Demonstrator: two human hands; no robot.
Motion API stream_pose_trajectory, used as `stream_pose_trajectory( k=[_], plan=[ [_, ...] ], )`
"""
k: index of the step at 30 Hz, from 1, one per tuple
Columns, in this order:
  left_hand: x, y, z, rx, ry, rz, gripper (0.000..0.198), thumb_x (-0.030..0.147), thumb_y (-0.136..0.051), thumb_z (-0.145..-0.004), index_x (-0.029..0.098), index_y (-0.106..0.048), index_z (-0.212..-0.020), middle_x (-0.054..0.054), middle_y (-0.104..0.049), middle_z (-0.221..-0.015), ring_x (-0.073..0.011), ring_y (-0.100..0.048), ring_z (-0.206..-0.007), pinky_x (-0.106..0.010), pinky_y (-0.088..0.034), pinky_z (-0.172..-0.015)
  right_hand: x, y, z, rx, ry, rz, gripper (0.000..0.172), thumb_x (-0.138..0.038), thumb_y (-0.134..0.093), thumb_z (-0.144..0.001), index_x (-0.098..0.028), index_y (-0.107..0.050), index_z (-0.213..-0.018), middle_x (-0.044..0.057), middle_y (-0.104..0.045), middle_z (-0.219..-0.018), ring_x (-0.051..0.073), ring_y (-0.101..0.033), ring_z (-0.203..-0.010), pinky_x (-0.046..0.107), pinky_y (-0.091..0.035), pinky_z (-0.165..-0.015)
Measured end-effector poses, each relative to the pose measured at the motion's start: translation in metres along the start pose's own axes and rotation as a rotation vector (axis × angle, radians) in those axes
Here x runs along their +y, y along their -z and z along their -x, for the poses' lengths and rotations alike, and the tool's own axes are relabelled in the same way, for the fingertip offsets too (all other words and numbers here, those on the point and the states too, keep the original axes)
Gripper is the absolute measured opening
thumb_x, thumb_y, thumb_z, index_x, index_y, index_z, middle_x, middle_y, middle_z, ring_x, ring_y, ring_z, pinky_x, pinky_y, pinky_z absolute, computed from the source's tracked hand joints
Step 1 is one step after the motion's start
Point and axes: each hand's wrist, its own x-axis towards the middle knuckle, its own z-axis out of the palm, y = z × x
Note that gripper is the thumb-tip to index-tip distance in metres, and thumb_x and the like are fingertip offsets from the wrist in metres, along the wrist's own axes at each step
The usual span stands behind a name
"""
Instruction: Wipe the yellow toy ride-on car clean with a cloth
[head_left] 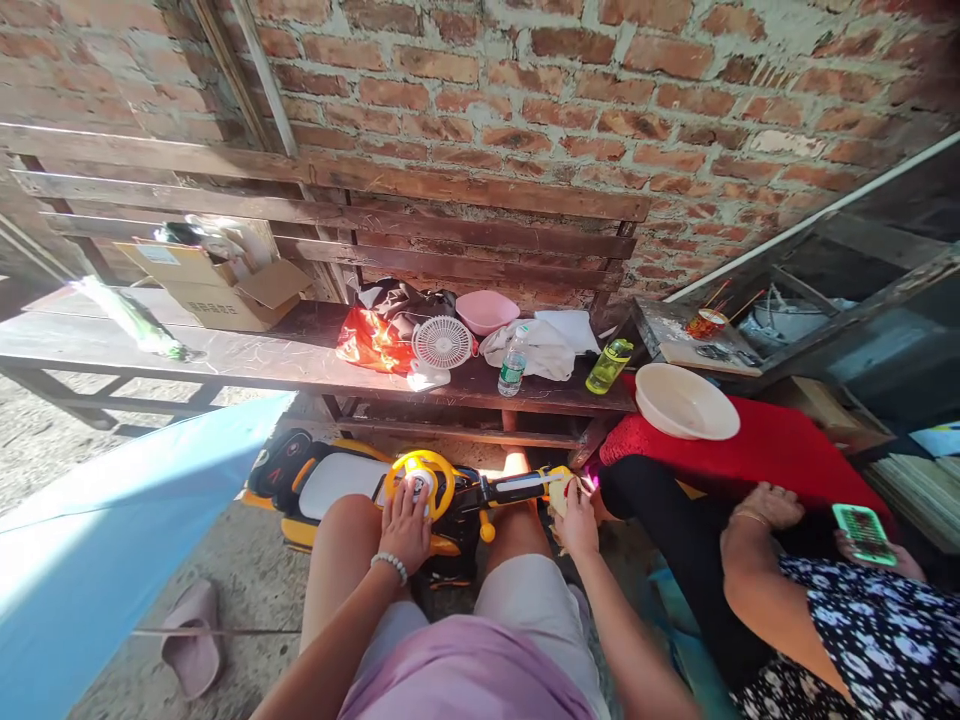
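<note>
My left hand [406,525] lies with its fingers spread over the hub of a yellow steering wheel [455,480], part of a yellow and black ride-on toy [450,548]. A beaded bracelet is on that wrist. Further right, my right hand [578,515] has its fingers wrapped round a pale yellowish piece [557,492] at the end of the toy's black and yellow bar [516,488]. The toy lies between and beyond my knees, with a white seat [340,483] on its left part.
A wooden bench [300,365] holds a cardboard box [225,290], a fan [442,343], a water bottle [514,362] and a green bottle [609,367]. A basin [686,402] rests on red cloth. Someone at right holds a phone [864,534]. A slipper [193,640] lies left.
</note>
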Motion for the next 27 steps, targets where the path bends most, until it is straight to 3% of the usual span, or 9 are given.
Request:
stream_pose_trajectory(
  k=[3, 7, 11, 14, 17, 22, 27],
  plan=[
    [0.000, -0.002, 0.000, 0.008, -0.007, 0.015, 0.068, 0.021, -0.054, -0.105, 0.017, -0.046, -0.173, -0.020, -0.032, -0.184, -0.0376, -0.030, -0.171, -0.061, -0.022, -0.139, 0.007, 0.007, 0.004, -0.031, -0.043, -0.001, 0.081, -0.027, -0.059, -0.092, -0.017, -0.042, -0.170, 0.021, -0.065, -0.147, 0.036, -0.069, -0.131, 0.045, -0.056, -0.111],
    [-0.003, -0.008, -0.001, 0.036, -0.020, 0.026, 0.070, 0.024, -0.060, -0.104, 0.018, -0.046, -0.173, -0.018, -0.033, -0.184, -0.0380, -0.029, -0.172, -0.060, -0.022, -0.139, 0.005, 0.033, -0.016, 0.017, -0.081, -0.007, 0.079, -0.030, -0.055, -0.096, -0.018, -0.040, -0.172, 0.019, -0.063, -0.150, 0.033, -0.065, -0.137, 0.042, -0.054, -0.114],
    [-0.005, -0.013, -0.001, 0.053, -0.020, 0.031, 0.071, 0.030, -0.062, -0.104, 0.021, -0.045, -0.173, -0.018, -0.034, -0.184, -0.0391, -0.028, -0.172, -0.059, -0.022, -0.139, -0.020, 0.051, -0.045, -0.047, -0.037, 0.005, 0.077, -0.028, -0.058, -0.097, -0.019, -0.041, -0.172, 0.019, -0.061, -0.151, 0.033, -0.065, -0.135, 0.042, -0.052, -0.114],
    [-0.005, -0.015, -0.001, 0.052, -0.030, 0.047, 0.072, 0.035, -0.063, -0.104, 0.022, -0.045, -0.173, -0.017, -0.035, -0.184, -0.0401, -0.030, -0.171, -0.059, -0.024, -0.138, -0.041, 0.045, -0.051, -0.114, -0.004, 0.064, 0.079, -0.024, -0.064, -0.093, -0.019, -0.045, -0.169, 0.021, -0.060, -0.149, 0.035, -0.064, -0.134, 0.044, -0.053, -0.112],
    [-0.005, -0.015, 0.000, 0.052, -0.026, 0.052, 0.073, 0.035, -0.064, -0.104, 0.022, -0.044, -0.174, -0.017, -0.034, -0.184, -0.0401, -0.029, -0.171, -0.058, -0.022, -0.139, -0.048, 0.032, -0.044, -0.097, -0.035, 0.113, 0.084, -0.024, -0.066, -0.092, -0.017, -0.040, -0.172, 0.024, -0.058, -0.150, 0.037, -0.063, -0.136, 0.045, -0.054, -0.110],
    [-0.004, -0.014, 0.000, 0.036, -0.013, 0.057, 0.074, 0.034, -0.064, -0.104, 0.023, -0.043, -0.174, -0.017, -0.031, -0.185, -0.0401, -0.027, -0.172, -0.059, -0.020, -0.140, -0.038, 0.019, -0.017, -0.056, -0.022, 0.136, 0.088, -0.024, -0.064, -0.092, -0.011, -0.034, -0.173, 0.029, -0.054, -0.157, 0.039, -0.063, -0.139, 0.046, -0.054, -0.111],
    [-0.003, -0.010, -0.001, 0.013, -0.004, 0.073, 0.074, 0.031, -0.064, -0.103, 0.022, -0.043, -0.174, -0.018, -0.032, -0.184, -0.0394, -0.027, -0.172, -0.059, -0.022, -0.139, -0.029, 0.000, 0.030, -0.256, -0.051, 0.049, 0.077, -0.020, -0.061, -0.091, -0.016, -0.048, -0.167, 0.025, -0.065, -0.148, 0.036, -0.072, -0.127, 0.046, -0.058, -0.105]
  ],
)
